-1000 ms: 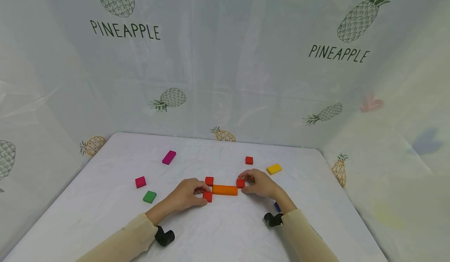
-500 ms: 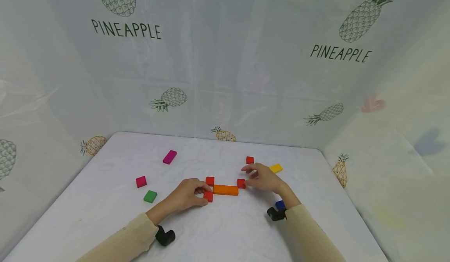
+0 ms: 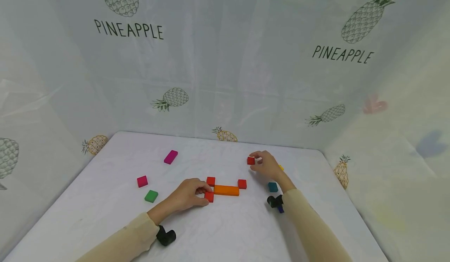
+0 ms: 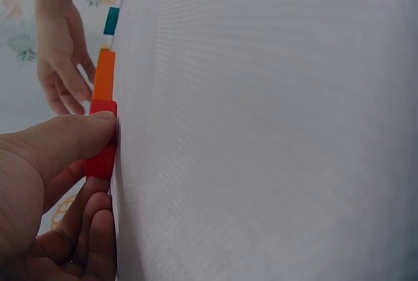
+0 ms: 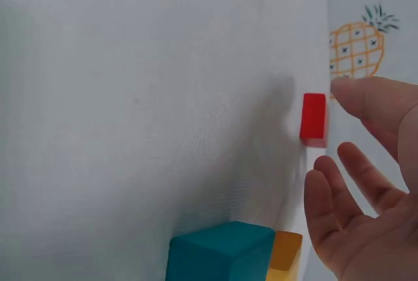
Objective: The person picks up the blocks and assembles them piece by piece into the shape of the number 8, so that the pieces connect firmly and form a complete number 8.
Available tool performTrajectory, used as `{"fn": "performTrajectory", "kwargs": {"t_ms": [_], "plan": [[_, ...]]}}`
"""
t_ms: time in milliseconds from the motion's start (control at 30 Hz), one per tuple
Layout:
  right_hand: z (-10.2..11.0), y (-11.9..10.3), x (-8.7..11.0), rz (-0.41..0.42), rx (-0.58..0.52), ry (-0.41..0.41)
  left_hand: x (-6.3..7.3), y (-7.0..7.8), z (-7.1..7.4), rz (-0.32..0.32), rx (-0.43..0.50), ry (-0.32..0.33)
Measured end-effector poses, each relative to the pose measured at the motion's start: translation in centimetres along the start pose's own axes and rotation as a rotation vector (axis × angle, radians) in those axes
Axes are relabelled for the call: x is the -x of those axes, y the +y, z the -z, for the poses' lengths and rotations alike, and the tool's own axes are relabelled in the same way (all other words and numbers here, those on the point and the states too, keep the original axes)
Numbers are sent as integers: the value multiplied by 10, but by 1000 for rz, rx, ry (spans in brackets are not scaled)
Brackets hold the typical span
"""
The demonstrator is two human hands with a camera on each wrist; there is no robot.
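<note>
My left hand (image 3: pixel 192 194) pinches a red block (image 3: pixel 209 197) at the left end of a long orange block (image 3: pixel 226 191). In the left wrist view, the thumb (image 4: pixel 98 124) lies along that block's side. Another red block (image 3: pixel 211 181) sits just behind it, and a further red block (image 3: pixel 242 183) stands at the orange block's right end. Toward the back, my right hand (image 3: pixel 267 165) reaches around a separate red block (image 3: pixel 250 160). In the right wrist view, thumb and fingers are spread apart, with the red block (image 5: pixel 314 117) just beyond their tips.
A teal block (image 3: pixel 272 187), a partly hidden yellow block (image 3: pixel 281 167) and a blue block (image 3: pixel 280 209) lie near the right forearm. On the left are a magenta block (image 3: pixel 170 157), a pinkish-red block (image 3: pixel 142 181) and a green block (image 3: pixel 151 196). A pineapple-print curtain (image 3: pixel 225 78) rises behind.
My right hand has let go of the red block at the orange block's right end and moved back to the rear red block, uncovering the teal block. The left hand stays in place.
</note>
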State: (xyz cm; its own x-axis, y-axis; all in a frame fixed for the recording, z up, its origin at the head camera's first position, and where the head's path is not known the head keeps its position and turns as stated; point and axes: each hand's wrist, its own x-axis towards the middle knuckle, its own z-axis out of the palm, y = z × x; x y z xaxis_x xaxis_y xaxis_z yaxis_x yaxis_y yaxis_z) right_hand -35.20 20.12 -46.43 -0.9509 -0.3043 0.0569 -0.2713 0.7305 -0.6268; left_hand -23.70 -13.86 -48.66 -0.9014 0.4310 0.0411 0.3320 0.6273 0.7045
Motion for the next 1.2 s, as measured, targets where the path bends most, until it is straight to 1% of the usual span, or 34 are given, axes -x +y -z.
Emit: {"fn": "performTrajectory", "kwargs": {"t_ms": [100, 200, 333, 533, 700, 967, 1200], "plan": [[-1, 2, -5, -29, 0, 9, -1, 0, 0, 0, -2, -1], [-1, 2, -10, -70, -4, 5, -1, -1, -1, 2, -4, -1], [-2, 3, -15, -100, 12, -2, -1, -1, -1, 1, -10, -2], [-6, 7, -21, -107, 44, -21, -1, -2, -1, -13, -15, 1], [-8, 7, -22, -127, 41, -17, -2, -4, -2, -31, -22, 1], [-10, 6, -22, -138, 53, -7, -2, -5, -2, -26, -20, -3], [-7, 3, -19, -121, 53, 1, -1, -5, -2, -18, -18, -3]]}}
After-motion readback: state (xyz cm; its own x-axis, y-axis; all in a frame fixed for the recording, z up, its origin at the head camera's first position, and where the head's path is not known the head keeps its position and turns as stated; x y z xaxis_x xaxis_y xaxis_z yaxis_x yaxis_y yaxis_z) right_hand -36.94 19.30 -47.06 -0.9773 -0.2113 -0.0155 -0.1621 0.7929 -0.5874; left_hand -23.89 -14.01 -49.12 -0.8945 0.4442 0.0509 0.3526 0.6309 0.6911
